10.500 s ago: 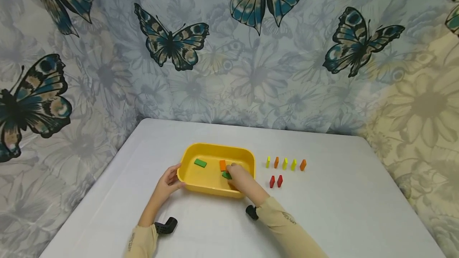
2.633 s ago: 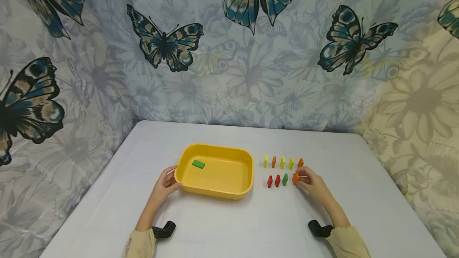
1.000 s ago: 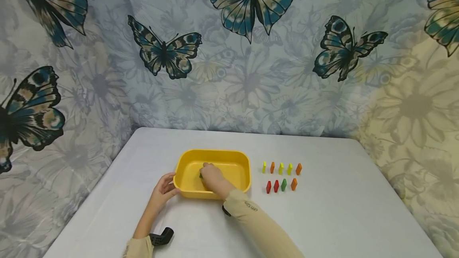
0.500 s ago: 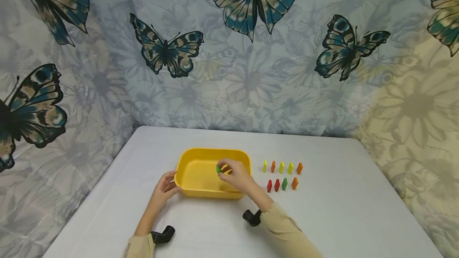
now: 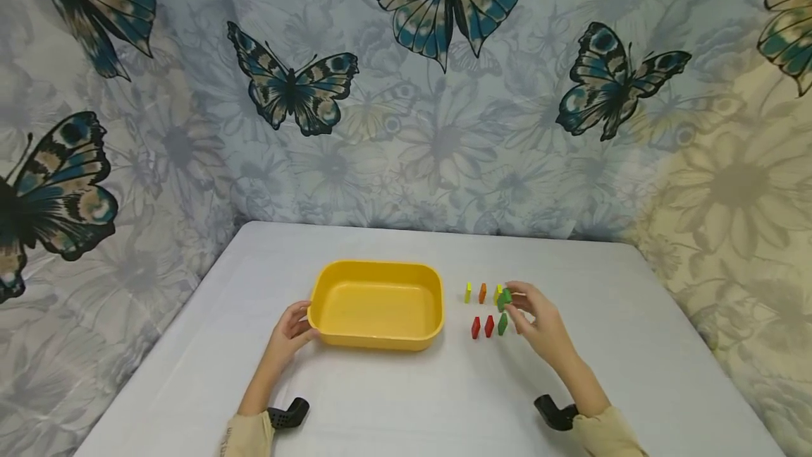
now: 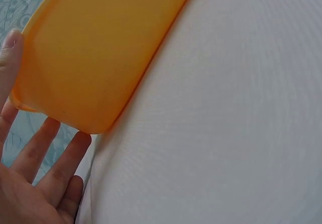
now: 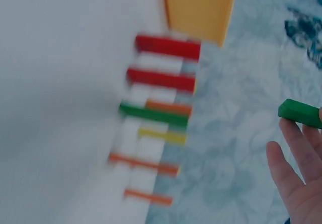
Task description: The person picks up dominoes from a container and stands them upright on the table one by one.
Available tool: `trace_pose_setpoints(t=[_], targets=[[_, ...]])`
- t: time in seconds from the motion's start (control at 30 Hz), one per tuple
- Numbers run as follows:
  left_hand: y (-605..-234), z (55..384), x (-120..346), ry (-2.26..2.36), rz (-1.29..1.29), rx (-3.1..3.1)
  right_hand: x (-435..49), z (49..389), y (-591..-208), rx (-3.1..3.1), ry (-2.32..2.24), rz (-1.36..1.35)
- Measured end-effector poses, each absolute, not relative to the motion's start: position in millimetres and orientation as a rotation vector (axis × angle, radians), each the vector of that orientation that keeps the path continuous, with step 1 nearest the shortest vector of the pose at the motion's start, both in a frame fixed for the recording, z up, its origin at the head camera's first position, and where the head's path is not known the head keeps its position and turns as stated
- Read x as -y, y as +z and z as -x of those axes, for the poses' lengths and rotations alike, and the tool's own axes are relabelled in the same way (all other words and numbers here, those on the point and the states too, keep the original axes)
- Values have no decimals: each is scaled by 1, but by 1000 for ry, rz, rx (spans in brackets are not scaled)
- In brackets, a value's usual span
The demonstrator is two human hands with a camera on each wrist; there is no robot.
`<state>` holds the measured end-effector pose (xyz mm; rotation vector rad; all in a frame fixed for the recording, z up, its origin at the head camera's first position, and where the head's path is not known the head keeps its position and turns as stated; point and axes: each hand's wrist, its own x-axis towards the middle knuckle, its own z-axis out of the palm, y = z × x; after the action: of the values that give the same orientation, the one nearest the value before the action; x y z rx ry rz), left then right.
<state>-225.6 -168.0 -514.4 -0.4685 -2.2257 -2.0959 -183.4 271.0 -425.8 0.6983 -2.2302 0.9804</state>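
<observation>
A green block [image 5: 505,298] is pinched between the thumb and fingertips of my right hand [image 5: 542,323], above the right part of two rows of standing blocks. In the right wrist view the held block [image 7: 300,113] is partly cut off by the frame edge. My left hand [image 5: 288,333] touches the left end of a yellow tray [image 5: 380,341], its fingers spread against the outer wall. Red blocks [image 5: 476,327] and a green block [image 5: 502,324] stand upright in the near row. Behind them are yellow [image 5: 468,293] and orange [image 5: 483,293] blocks; my right hand covers some others.
The white table [image 5: 406,407] reaches back to a patterned wall with large butterflies [image 5: 293,83]. Black wrist cameras [image 5: 290,413] are worn on both wrists. The standing blocks, blurred in the right wrist view, include two red ones [image 7: 166,48] and orange ones [image 7: 146,164].
Blocks from the tray have joined the near row. My right hand has lifted the last green block out and carried it right, over the rows. The left hand stays at the tray.
</observation>
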Motion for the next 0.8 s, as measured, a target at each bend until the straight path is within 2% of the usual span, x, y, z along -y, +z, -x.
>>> trace_pose_setpoints(t=[0.33, 0.6, 0.8], targets=[[-515, 225, 169, -2106, 420, 2241, -338, 179, -454, 2491, 802, -469], [-506, 220, 166, -2140, 418, 2250, -348, 181, -470, 2628, 958, -375], [-503, 219, 166, -2125, 412, 2256, -350, 186, -472, 2657, 902, -356]])
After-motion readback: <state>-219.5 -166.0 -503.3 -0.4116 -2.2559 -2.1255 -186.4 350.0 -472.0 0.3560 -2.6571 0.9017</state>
